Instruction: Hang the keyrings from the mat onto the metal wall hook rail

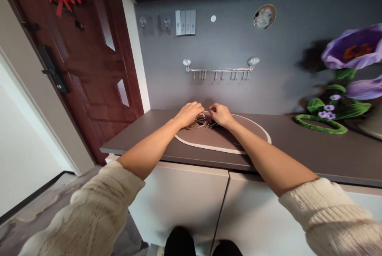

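Observation:
A small tangled bunch of keys (pixel 205 122), metallic with a few dark and red bits, lies on an oval brown mat (pixel 193 144) with a pale rim. From the left, my left hand (pixel 190 113) curls its fingers over the edge of the bunch, gripping part of it. On the other side my right hand (pixel 221 115) is closed in a pinch just above the keys; whatever sits between its fingertips is too small to make out. Both hands are close together, fingertips a short gap apart.
The mat rests on a dark countertop (pixel 298 152) over white cabinet doors (pixel 179 192). A clear rail with hooks (pixel 221 70) hangs on the grey wall behind. Purple artificial flowers (pixel 355 49) stand at right; a dark red door (pixel 98 69) is at left.

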`<state>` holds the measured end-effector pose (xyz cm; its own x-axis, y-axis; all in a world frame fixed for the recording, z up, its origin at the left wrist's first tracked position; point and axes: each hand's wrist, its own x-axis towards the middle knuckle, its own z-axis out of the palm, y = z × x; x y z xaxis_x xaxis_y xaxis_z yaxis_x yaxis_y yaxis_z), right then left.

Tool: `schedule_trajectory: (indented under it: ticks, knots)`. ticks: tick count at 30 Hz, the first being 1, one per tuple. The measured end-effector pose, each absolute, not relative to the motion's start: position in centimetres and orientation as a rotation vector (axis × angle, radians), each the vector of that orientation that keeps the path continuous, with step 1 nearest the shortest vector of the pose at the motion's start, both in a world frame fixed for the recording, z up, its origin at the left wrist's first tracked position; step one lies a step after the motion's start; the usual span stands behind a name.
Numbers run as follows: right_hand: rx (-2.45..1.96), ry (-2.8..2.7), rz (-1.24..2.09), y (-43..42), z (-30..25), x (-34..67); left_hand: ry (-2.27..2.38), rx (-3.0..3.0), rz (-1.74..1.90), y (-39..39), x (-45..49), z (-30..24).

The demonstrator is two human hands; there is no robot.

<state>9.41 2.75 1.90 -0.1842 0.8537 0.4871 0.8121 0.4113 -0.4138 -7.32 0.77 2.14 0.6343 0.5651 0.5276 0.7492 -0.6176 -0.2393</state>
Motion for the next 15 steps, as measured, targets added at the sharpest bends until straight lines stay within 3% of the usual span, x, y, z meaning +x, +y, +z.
schedule_trajectory:
  ticks: [15]
  knots:
    - [-1.342,-2.008,0.115,2.6,1.9,9.1,-1.171,-2.287,-0.916,1.1,-8.6,2.8]
